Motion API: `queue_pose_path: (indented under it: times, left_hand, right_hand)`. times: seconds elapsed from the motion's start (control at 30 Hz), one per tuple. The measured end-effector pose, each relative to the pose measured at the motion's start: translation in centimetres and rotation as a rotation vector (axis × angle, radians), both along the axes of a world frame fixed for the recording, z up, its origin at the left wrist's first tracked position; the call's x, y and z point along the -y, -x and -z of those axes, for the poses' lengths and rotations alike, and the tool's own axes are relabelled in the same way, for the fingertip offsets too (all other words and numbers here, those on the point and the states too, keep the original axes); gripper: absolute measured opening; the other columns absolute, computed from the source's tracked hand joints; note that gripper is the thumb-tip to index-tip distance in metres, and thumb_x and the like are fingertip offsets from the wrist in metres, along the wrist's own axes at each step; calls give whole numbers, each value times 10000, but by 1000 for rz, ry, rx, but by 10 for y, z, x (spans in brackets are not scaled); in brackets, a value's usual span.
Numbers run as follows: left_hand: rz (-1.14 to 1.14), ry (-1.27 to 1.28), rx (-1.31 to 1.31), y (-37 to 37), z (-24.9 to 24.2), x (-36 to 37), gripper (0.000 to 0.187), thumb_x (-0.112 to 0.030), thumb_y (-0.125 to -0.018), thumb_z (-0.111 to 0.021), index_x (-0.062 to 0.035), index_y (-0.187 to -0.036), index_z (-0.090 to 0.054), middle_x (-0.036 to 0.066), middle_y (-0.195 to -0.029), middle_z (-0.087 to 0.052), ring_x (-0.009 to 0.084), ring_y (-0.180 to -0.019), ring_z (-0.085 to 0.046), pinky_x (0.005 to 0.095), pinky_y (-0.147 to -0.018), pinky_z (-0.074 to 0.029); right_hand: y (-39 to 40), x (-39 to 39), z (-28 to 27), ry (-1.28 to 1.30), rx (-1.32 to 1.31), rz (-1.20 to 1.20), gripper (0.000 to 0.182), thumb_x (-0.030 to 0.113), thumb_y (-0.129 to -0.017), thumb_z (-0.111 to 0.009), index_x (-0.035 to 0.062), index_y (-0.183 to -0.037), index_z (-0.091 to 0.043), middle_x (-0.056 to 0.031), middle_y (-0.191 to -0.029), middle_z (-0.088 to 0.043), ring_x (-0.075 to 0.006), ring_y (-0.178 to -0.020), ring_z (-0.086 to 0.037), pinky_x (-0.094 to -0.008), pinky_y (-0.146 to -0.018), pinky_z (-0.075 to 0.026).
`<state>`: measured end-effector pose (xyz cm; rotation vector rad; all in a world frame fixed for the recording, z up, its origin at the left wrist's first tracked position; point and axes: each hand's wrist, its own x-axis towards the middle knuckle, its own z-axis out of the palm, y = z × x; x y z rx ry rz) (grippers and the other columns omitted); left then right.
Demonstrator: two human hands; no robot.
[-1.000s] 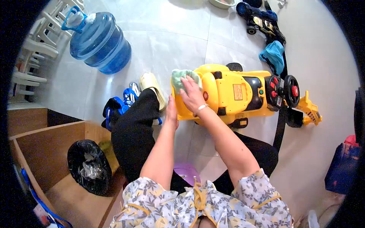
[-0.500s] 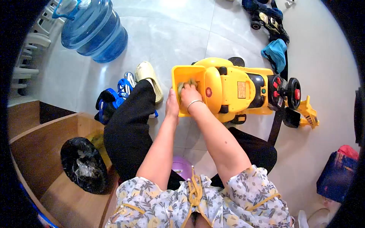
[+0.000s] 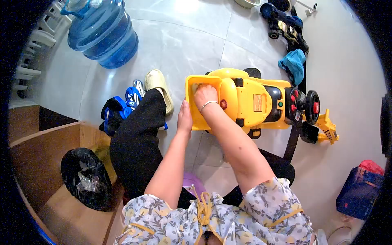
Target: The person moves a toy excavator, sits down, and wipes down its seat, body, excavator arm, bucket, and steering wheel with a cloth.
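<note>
A yellow ride-on toy excavator (image 3: 254, 100) stands on the floor in front of me, its open yellow bin (image 3: 200, 122) at the left end. Inside that bin is my right hand (image 3: 205, 96), fingers closed on a greenish-tan cloth (image 3: 197, 87) that is mostly hidden beneath them. My left hand (image 3: 185, 119) lies with straight fingers along the outside of the bin's left wall.
Left of the toy are a large blue water bottle (image 3: 107, 38), blue shoes (image 3: 122, 104) and a wooden box (image 3: 53, 163) with a black bag-wrapped thing (image 3: 86, 178). At right are a blue cloth (image 3: 293, 65), toy vehicles (image 3: 283, 26) and a dark blue bag (image 3: 357, 190).
My right hand has shifted toward the far inner side of the bin, and less of the cloth shows. My left hand stays on the bin's side. The whole view has shifted slightly.
</note>
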<state>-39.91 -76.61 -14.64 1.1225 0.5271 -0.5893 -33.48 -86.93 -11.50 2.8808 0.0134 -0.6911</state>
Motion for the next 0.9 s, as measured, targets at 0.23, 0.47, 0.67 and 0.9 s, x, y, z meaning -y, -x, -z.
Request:
queue_pose_path:
  times: [0.23, 0.47, 0.67, 0.9]
  left_hand:
    - [-29, -7, 69, 4, 11, 3, 657, -537, -979, -314, -11, -1363, -398, 114, -1344, -473, 223, -1236, -435, 347, -1037, -331]
    - [-41, 12, 43, 0, 1, 3, 659, -526, -982, -317, 6, -1364, -399, 124, -1350, -464, 216, -1235, -431, 334, -1040, -330]
    - [-28, 6, 58, -1, -13, 1, 664, -521, -983, -316, 9, -1379, -383, 117, -1383, -439, 215, -1264, -407, 337, -1064, -301]
    - [-30, 45, -21, -1, -22, 0, 599, -467, -999, -291, -38, -1413, -352, 121, -1389, -434, 216, -1275, -408, 327, -1058, -310]
  right_hand:
    - [-1, -6, 23, 189, -107, -143, 278, 214, -860, -516, 102, -1001, -728, -79, -1075, -665, -269, -1123, -494, -370, -850, -394]
    - [16, 3, -15, 74, -257, -362, 262, 207, -854, -517, 115, -982, -726, -79, -1025, -678, -247, -1045, -550, -348, -854, -429]
    - [18, 7, -4, -12, -421, -208, 264, 188, -874, -505, 102, -1026, -704, -117, -1045, -682, -282, -989, -646, -384, -842, -512]
    - [7, 2, -23, -65, -550, -175, 256, 167, -824, -570, 92, -1031, -701, -143, -1081, -670, -281, -995, -650, -377, -853, -509]
